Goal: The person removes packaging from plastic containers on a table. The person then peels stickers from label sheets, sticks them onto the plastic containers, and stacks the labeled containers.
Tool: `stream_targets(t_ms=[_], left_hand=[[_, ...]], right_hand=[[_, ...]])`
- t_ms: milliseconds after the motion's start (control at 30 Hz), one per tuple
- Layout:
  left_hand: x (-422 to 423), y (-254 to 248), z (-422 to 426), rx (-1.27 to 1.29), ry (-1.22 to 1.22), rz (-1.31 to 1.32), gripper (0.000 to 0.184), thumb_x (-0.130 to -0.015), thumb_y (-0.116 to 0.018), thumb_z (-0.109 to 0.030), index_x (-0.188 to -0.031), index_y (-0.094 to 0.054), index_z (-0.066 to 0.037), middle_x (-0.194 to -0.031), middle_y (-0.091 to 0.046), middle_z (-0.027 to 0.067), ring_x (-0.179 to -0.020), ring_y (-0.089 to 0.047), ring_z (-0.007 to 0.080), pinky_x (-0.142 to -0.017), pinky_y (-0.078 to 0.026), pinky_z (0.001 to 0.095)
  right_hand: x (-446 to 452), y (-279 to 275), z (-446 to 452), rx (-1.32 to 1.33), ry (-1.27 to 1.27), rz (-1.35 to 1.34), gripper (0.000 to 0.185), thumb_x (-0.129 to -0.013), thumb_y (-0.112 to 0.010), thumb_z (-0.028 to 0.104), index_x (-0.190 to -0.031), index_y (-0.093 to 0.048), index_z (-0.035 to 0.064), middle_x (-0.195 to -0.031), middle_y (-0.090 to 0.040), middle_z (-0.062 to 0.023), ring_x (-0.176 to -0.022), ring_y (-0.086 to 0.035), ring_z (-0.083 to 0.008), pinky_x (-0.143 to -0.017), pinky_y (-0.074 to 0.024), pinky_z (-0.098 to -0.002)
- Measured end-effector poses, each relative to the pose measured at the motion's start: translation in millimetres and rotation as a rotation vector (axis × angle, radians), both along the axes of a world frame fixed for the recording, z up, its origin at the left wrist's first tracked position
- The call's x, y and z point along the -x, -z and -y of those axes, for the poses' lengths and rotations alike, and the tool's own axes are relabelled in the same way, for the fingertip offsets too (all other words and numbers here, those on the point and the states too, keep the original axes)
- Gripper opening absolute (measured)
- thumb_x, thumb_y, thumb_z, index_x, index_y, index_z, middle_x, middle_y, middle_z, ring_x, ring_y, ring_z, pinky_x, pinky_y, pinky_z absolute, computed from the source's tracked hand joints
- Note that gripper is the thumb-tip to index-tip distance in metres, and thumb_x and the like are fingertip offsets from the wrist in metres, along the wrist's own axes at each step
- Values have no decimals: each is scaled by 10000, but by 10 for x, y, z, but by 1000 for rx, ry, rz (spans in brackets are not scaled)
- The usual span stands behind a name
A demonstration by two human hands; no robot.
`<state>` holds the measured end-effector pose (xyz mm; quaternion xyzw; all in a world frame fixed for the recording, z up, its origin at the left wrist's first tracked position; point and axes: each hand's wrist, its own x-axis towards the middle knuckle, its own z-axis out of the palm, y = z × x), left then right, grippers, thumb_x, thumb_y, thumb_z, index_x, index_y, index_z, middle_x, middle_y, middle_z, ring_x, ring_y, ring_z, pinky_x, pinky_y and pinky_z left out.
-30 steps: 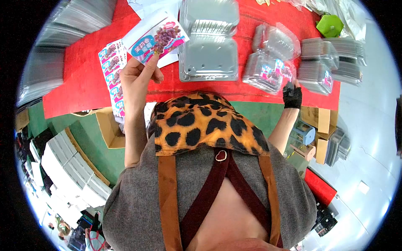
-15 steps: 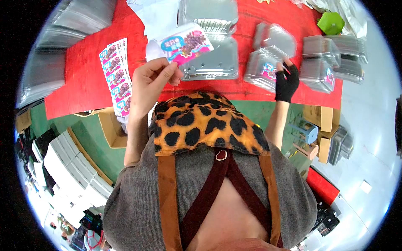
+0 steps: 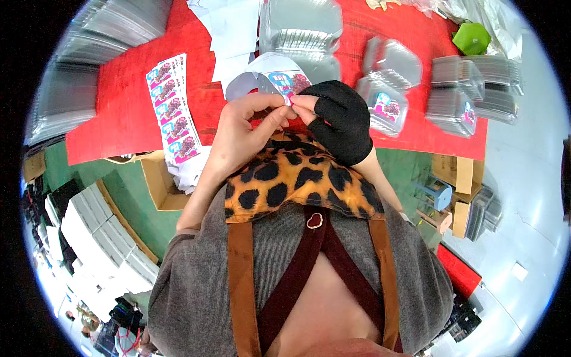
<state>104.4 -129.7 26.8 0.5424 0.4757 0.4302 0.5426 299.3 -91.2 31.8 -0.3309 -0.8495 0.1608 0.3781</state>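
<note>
My bare left hand [image 3: 247, 128] pinches the lower edge of a grape-printed label sheet [image 3: 276, 77], whose white backing curls up at the left. Wearing a black fingerless glove, my right hand [image 3: 339, 119] closes its fingertips on the same edge, touching the left fingers. Just beyond the hands stands a stack of open clear plastic boxes [image 3: 302, 27], partly covered by the sheet and the glove. To the right of the glove sits an open clear box [image 3: 383, 110] with a grape label on its front part.
More label sheets [image 3: 169, 107] lie at the left of the red table [image 3: 128, 128]. Stacked clear boxes [image 3: 455, 110] stand at the right, near a green hexagonal object [image 3: 471, 39]. Tall stacks of clear plastic [image 3: 62, 104] fill the left edge. White papers [image 3: 232, 30] lie behind my left hand.
My right hand has left the labelled box at the right and come to the label sheet. My left hand has moved right and slightly down with the sheet.
</note>
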Motion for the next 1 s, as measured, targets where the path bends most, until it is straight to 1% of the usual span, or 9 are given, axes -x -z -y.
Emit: stream_targets(t_ms=[133, 333, 433, 533, 633, 833, 933, 967, 1000], left_hand=[[7, -42, -11, 14, 31, -57, 139, -933, -583, -45, -992, -663, 52, -860, -695, 81, -793, -657, 118, -720, -529, 254], [-32, -26, -38, -231, -22, -253, 117, -880, -591, -37, -953, -658, 23, -790, -656, 145, -679, -632, 246, -635, -489, 330], [-42, -75, -40, -254, -36, -287, 88, -856, -594, -42, -905, -654, 0, -746, -620, 153, -658, -601, 303, -606, -462, 359], [-26, -98, -56, -278, 22, -325, 64, -846, -599, -48, -855, -642, -2, -716, -602, 149, -642, -596, 303, -588, -455, 362], [-14, -130, -38, -244, 33, -402, 65, -819, -627, -15, -871, -655, 12, -746, -649, 98, -695, -629, 220, -633, -471, 322], [-13, -83, -25, -263, 20, -435, 78, -812, -641, -34, -866, -676, 9, -767, -677, 108, -720, -654, 217, -654, -495, 300], [18, -100, -18, -209, 25, -401, 93, -826, -635, -39, -878, -686, 19, -774, -692, 100, -751, -668, 180, -680, -504, 270], [42, -79, -15, -165, 14, -374, 98, -836, -638, -49, -882, -688, 22, -783, -696, 92, -758, -663, 162, -686, -504, 264], [71, -42, -9, -123, 4, -348, 104, -847, -642, -58, -887, -689, 26, -792, -700, 84, -765, -659, 144, -691, -504, 259]], right_hand=[[-5, -12, 3, 8, -11, 10, 176, -777, -732, 160, -928, -701, 76, -818, -655, -100, -768, -633, -295, -646, -488, -405], [59, -26, 7, -115, 23, 72, 159, -752, -732, 150, -884, -681, 76, -767, -639, -95, -712, -618, -305, -614, -474, -420], [76, -25, -4, -138, 32, 87, 174, -731, -735, 146, -877, -673, 75, -744, -627, -96, -709, -615, -307, -609, -471, -421], [32, -58, 24, -88, 22, 131, 255, -686, -784, 85, -923, -693, 62, -858, -683, -102, -748, -657, -278, -663, -520, -351], [34, -1, 22, 104, 11, -2, 209, -690, -778, 76, -876, -688, 52, -837, -674, -115, -734, -657, -275, -663, -516, -335], [15, -17, 1, 470, 68, -102, 103, -754, -701, 58, -843, -672, 17, -769, -655, -89, -711, -638, -181, -654, -492, -293], [-152, 49, -131, 680, 83, -350, 115, -793, -664, 129, -808, -669, 14, -743, -652, -46, -678, -611, -139, -624, -484, -302], [-197, -20, -153, 747, 175, -350, 140, -842, -624, 125, -836, -668, -9, -757, -637, -21, -714, -580, -91, -638, -472, -272], [-242, 50, -177, 778, 192, -489, 142, -851, -618, 125, -841, -669, -8, -755, -635, -23, -724, -582, -91, -652, -472, -263]])
